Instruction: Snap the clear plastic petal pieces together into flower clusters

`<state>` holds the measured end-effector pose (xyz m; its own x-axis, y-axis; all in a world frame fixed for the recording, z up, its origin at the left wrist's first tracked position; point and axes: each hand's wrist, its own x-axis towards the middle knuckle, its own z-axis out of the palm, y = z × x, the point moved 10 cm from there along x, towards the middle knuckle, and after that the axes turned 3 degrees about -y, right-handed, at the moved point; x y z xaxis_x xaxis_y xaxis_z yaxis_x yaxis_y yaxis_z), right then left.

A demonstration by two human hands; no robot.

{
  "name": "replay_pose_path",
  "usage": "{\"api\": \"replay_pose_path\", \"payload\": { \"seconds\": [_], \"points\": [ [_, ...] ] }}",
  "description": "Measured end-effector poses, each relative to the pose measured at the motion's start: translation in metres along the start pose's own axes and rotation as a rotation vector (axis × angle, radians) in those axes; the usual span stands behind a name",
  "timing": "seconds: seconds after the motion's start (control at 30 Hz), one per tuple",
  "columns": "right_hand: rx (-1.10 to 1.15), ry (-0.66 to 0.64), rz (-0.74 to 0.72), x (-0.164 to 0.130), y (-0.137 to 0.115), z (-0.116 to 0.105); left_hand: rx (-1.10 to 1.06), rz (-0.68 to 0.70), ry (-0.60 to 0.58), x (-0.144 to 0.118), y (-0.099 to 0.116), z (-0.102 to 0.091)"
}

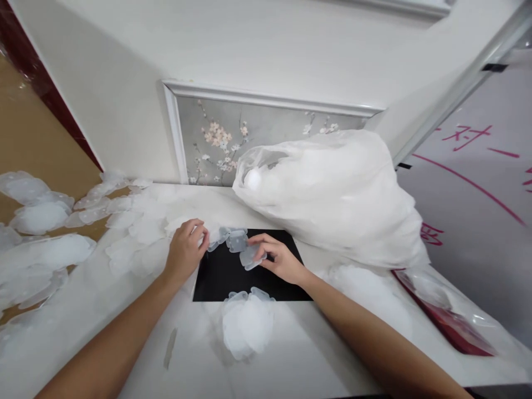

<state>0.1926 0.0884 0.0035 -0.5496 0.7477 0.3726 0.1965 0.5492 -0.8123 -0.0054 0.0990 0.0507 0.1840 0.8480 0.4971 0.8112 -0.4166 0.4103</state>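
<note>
Head view shows the right hand [279,261] pinching a thin see-through piece [251,259] over the black mat [216,282]. The left hand [186,247] curls beside more clear pieces [238,241]; I cannot tell if it grips one. A loose pinch could let the piece slip. A bumped arm could spill the near pile [247,327]. Something white shows inside the mouth of the big white bag [332,194].

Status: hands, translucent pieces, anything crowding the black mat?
Right hand pinching translucent piece over black mat. Left hand beside more pieces, grip unclear. Pile overlapping mat's near edge.
</note>
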Motion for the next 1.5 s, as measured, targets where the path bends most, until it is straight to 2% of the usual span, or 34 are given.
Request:
{"api": "replay_pose_path", "payload": {
  "seconds": [0.1,0.2,0.27,0.33,0.4,0.47,0.53,0.67,0.77,0.93,1.07,1.27,1.4,1.5],
  "points": [
    [-0.015,-0.047,0.007,0.0,0.007,0.002,-0.329,-0.226,-0.059,-0.009,-0.01,0.008],
    [-0.054,-0.065,0.04,0.0,0.017,0.002,-0.766,-0.556,-0.219,-0.03,-0.02,0.042],
    [-0.06,-0.046,0.045,0.0,0.02,0.001,-1.019,-0.722,-0.305,-0.043,-0.018,0.063],
    [-0.031,-0.017,0.047,0.0,0.022,0.0,-1.177,-0.811,-0.357,-0.049,-0.013,0.074],
    [0.027,0.018,0.057,0.0,0.024,0.0,-1.25,-0.847,-0.387,-0.051,-0.01,0.077],
    [0.085,0.048,0.072,0.0,0.027,0.0,-1.278,-0.847,-0.42,-0.049,-0.009,0.077],
    [0.138,0.055,0.074,0.0,0.029,0.001,-1.26,-0.784,-0.48,-0.047,-0.006,0.075],
    [0.256,0.036,0.069,0.0,0.03,0.005,-1.017,-0.52,-0.626,-0.041,0.0,0.071],
    [0.367,0.042,0.077,0.0,0.031,0.005,-0.878,-0.393,-0.617,-0.037,-0.002,0.068],
    [0.508,0.06,0.141,0.001,0.039,0.005,-0.92,-0.378,-0.652,-0.039,-0.003,0.073],
    [0.566,0.056,0.174,0.001,0.044,0.007,-0.959,-0.373,-0.634,-0.037,-0.005,0.072],
    [0.468,0.066,0.143,0.0,0.038,0.001,-1.005,-0.373,-0.662,-0.039,-0.005,0.074],
    [0.245,0.07,0.126,0.001,0.029,-0.007,-0.864,-0.363,-0.693,-0.039,-0.004,0.073],
    [0.363,0.132,0.266,-0.001,0.042,-0.007,-0.653,-0.28,-0.568,-0.028,-0.001,0.059]
  ]
}}
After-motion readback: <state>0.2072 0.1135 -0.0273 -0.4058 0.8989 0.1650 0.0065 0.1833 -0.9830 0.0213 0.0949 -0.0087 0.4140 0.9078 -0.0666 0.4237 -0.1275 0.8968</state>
